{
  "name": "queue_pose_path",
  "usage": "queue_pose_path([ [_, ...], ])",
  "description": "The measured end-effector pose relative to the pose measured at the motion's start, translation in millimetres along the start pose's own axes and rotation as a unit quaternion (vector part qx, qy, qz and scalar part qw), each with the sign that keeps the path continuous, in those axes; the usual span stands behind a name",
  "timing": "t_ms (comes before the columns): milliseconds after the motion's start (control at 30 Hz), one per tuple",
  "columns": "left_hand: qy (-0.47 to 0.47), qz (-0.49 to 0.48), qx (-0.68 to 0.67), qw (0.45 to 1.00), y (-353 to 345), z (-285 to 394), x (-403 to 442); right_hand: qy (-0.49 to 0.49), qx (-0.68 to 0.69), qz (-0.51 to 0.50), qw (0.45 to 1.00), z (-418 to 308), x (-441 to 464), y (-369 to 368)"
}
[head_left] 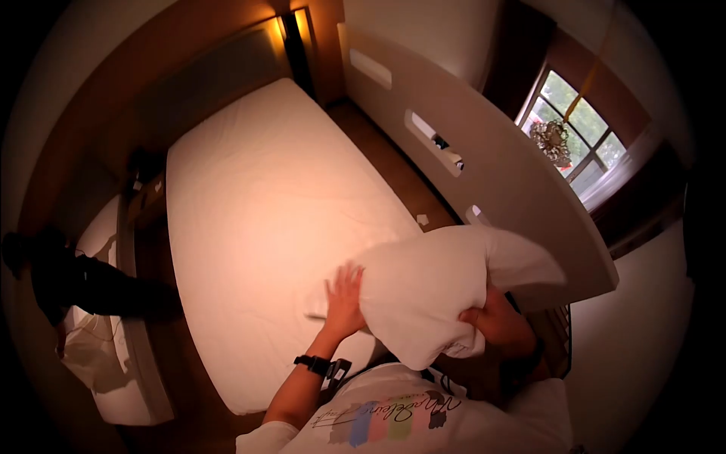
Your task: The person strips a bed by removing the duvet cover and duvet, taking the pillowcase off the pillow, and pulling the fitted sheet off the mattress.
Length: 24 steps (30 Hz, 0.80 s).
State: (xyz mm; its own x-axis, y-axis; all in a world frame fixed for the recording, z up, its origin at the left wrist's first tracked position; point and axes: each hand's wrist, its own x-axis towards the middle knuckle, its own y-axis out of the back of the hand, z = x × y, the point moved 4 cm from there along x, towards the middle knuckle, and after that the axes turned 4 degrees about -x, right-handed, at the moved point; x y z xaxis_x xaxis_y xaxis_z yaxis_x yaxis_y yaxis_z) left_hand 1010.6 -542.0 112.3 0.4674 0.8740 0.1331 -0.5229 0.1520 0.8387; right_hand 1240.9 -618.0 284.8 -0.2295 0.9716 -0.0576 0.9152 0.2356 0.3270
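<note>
Pillow [423, 284] is between your two hands, beside the bed edge. Your left hand [345, 304] has its fingers spread apart at one side; your right hand [497, 324] grips the other, thumb visible, other fingers hidden. Near this thumb, small print is unreadable. Below both hands, your shirt [408, 439] carries cursive writing, perhaps "Madeline".
</note>
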Motion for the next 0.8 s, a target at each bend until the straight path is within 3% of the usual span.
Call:
queue_pose_path([
  [67, -0.030, -0.016, -0.078, 0.996, 7, 22, -8, 0.033, 0.025, 0.053, 0.998, -23, 7, -9],
  [133, 0.039, -0.110, -0.226, 0.967, -1, 25, -22, 0.107, 0.075, 0.077, 0.988, -42, 41, -19],
  [167, -0.006, -0.052, -0.202, 0.978, -17, 15, -33, 0.146, 0.046, 0.036, 0.988, -60, 60, -29],
  [200, -0.029, 0.010, -0.142, 0.989, -59, -16, -42, 0.324, -0.111, 0.052, 0.938, -66, 95, -38],
  [233, -0.011, 0.063, -0.176, 0.982, -79, -32, -55, 0.349, -0.126, 0.048, 0.927, -74, 108, -59],
  [267, 0.013, 0.115, -0.208, 0.971, -92, -44, -73, 0.334, -0.332, -0.077, 0.879, -52, 140, -112],
  [300, 0.110, 0.161, -0.557, 0.807, -107, -64, -89, 0.369, -0.316, -0.103, 0.868, -47, 149, -142],
  [333, 0.188, 0.187, -0.817, 0.512, -131, -79, -107, 0.385, -0.325, -0.103, 0.858, -42, 153, -169],
  [367, 0.247, 0.235, -0.609, 0.716, -153, -109, -125, 0.399, -0.295, -0.099, 0.862, -26, 159, -193],
  [400, 0.284, 0.257, -0.347, 0.856, -163, -134, -139, 0.398, -0.234, -0.136, 0.877, -19, 156, -209],
  [433, 0.344, 0.236, -0.429, 0.801, -154, -134, -148, 0.351, -0.194, -0.250, 0.881, -9, 155, -221],
  [467, 0.459, 0.207, -0.489, 0.713, -149, -138, -155, 0.301, -0.082, -0.281, 0.907, 2, 146, -231],
  [533, 0.411, 0.270, -0.485, 0.723, -150, -174, -162, 0.218, -0.056, -0.344, 0.912, 58, 138, -248],
  [600, 0.480, 0.266, -0.347, 0.761, -165, -217, -183, 0.068, -0.058, -0.442, 0.892, 115, 130, -240],
  [667, 0.560, 0.147, -0.384, 0.720, -165, -242, -202, -0.016, -0.047, -0.441, 0.896, 203, 119, -223],
  [733, 0.618, 0.101, -0.405, 0.666, -141, -226, -211, -0.093, -0.166, -0.381, 0.905, 287, 105, -195],
  [800, 0.647, -0.011, -0.347, 0.679, -142, -224, -223, -0.170, -0.319, -0.292, 0.886, 329, 94, -169],
])
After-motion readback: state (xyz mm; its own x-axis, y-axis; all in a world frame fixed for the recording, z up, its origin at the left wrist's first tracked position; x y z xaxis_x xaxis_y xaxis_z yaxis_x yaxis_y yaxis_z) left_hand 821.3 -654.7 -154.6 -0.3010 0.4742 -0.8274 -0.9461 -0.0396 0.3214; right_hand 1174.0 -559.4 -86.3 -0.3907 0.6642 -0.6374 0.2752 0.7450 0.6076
